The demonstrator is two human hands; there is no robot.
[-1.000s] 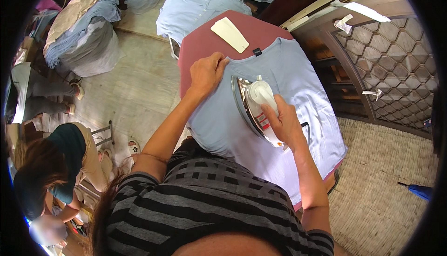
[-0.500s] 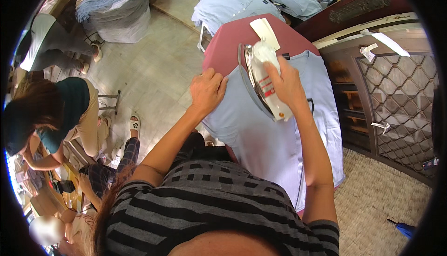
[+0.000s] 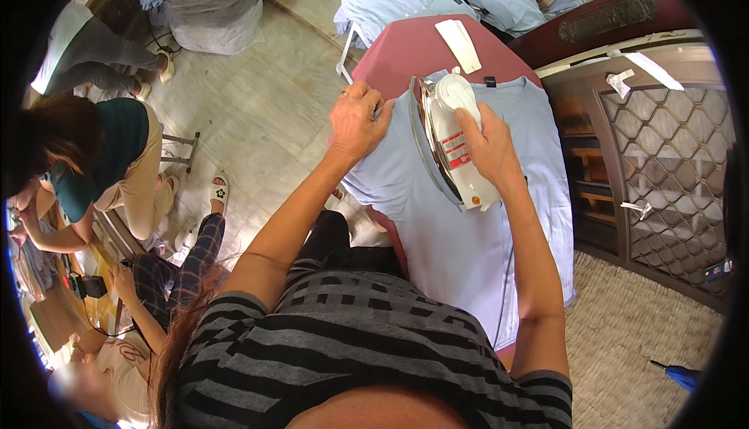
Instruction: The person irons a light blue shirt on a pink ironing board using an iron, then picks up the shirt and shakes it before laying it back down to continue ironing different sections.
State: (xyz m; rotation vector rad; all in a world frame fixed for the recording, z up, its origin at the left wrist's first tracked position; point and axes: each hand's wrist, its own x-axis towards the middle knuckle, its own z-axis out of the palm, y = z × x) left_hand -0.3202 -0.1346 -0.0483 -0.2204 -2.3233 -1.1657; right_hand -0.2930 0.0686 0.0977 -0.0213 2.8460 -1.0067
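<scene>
A light-blue shirt lies spread over a dark-pink ironing board, its neckline with a dark label toward the far end. My right hand is wrapped round the handle of a white clothes iron. The iron is over the upper part of the shirt, its metal edge on the left; whether it touches the cloth I cannot tell. At the board's left edge, my left hand has its fingers curled on the shirt's shoulder or sleeve; the fingertips are partly hidden.
A pale strip lies on the board's far end. Beyond are piled blue garments. To the right stand a dark cabinet with a lattice door and a woven mat. Several people, one in a green top, are on the left.
The iron has come slightly nearer to me, away from the neckline label. A blurred patch over the shirt below it has gone. My left hand stays at the board's left edge.
</scene>
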